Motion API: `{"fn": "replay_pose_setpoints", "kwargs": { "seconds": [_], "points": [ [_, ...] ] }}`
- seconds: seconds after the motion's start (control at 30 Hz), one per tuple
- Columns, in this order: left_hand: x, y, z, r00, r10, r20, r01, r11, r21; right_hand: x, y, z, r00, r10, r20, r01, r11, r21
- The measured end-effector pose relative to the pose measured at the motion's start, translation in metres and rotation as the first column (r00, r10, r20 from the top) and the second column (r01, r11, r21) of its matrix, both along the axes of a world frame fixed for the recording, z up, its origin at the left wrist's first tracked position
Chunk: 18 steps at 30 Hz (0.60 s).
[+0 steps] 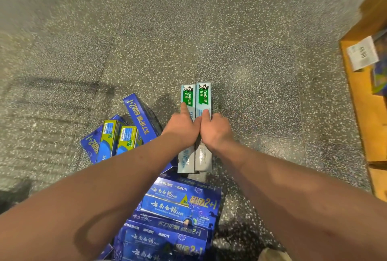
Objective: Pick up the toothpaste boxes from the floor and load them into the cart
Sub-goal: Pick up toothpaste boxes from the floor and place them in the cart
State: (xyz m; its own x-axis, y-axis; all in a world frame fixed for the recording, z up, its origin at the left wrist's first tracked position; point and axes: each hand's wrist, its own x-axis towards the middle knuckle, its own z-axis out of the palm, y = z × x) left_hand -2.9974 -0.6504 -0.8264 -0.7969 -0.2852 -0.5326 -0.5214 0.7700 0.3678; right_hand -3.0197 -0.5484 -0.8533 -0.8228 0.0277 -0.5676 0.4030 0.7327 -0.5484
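Under both my hands, two pale Darlie toothpaste boxes sit side by side, touching; left hand and right hand each grip one mid-length, thumbs on top. Light, stiff card, I judge, crushable: squeeze long edges gently. Other blue boxes lie behind my hands

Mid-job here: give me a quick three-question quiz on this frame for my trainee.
1. True or false: the two Darlie boxes sit side by side, long edges touching.
2. Fill in: the multipacks by the forearms are mostly ____.
3. The left hand and right hand grip: A the Darlie boxes, B the multipacks, C nothing.
Key: 1 true; 2 blue; 3 A.
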Motion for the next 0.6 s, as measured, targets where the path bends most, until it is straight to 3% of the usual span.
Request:
{"fn": "replay_pose_setpoints", "kwargs": {
  "seconds": [0.17, 0.3, 0.4, 0.53, 0.6],
  "points": [
    [0.0, 0.002, 0.0, 0.999, 0.027, 0.023, -0.028, 0.999, 0.032, -0.004, 0.02, 0.011, 0.986, 0.167, -0.003, -0.167, 0.986, 0.014],
    [-0.011, -0.001, 0.002, 0.981, 0.195, 0.001, -0.193, 0.973, 0.128, -0.003, 0.03, 0.015, 0.963, 0.27, -0.005, -0.268, 0.956, 0.118],
    [-0.02, 0.0, 0.001, 0.969, 0.246, -0.007, -0.243, 0.963, 0.117, 0.002, 0.031, 0.013, 0.956, 0.291, -0.029, -0.282, 0.944, 0.17],
    [-0.037, 0.009, 0.001, 0.96, 0.278, -0.007, -0.277, 0.958, 0.07, 0.018, 0.027, 0.013, 0.968, 0.25, -0.006, -0.249, 0.966, 0.073],
    [-0.044, 0.015, 0.001, 0.956, 0.294, 0.013, -0.294, 0.954, 0.065, 0.027, 0.02, 0.01, 0.957, 0.278, 0.08, -0.282, 0.959, 0.034]
  ]
}}
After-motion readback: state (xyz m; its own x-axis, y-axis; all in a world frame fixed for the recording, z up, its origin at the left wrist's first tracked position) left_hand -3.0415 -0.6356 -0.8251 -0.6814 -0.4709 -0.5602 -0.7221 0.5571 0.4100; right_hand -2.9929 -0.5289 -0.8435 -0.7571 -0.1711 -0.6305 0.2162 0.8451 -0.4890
